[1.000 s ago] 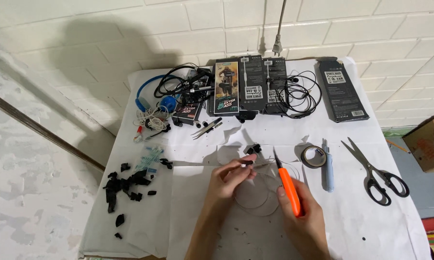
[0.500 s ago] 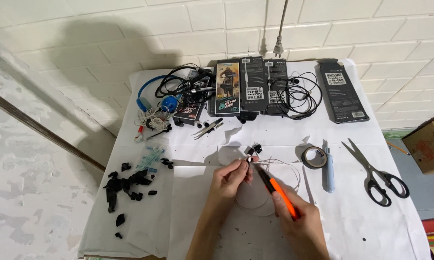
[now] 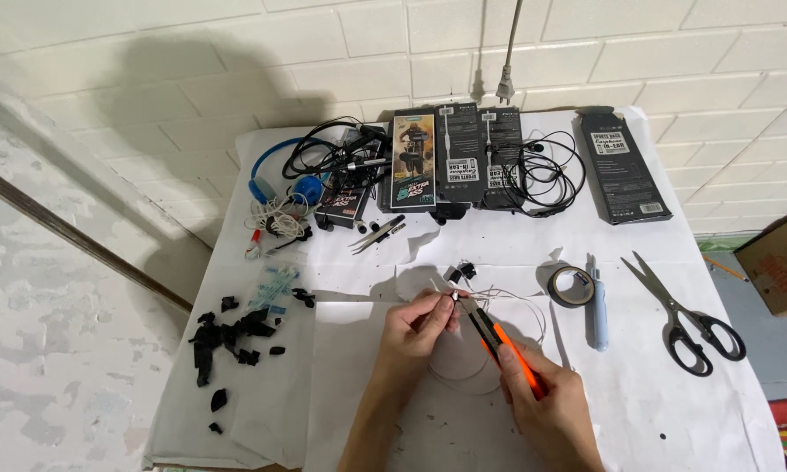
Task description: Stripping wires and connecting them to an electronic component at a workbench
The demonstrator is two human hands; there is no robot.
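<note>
My left hand [image 3: 418,325] pinches the end of a thin white earphone wire [image 3: 523,301] just above the white sheet. My right hand [image 3: 546,400] grips an orange-and-black utility knife [image 3: 501,341], and its tip points up-left at the pinched wire end, almost touching my left fingertips. The wire loops loosely to the right and below the hands. Small black earphone pieces [image 3: 461,273] lie just beyond the fingertips.
A tape roll [image 3: 572,286] and a white pen-like tool [image 3: 599,306] lie right of the hands, black scissors [image 3: 686,315] farther right. Black plastic scraps [image 3: 227,336] are at the left. Tweezers [image 3: 377,234], boxes [image 3: 625,166], cables and blue headphones [image 3: 280,179] line the back of the table [image 3: 341,411].
The knife has swung from upright, beside the wire, to tip-first against the wire end held by my left hand. My left hand stayed about where it was.
</note>
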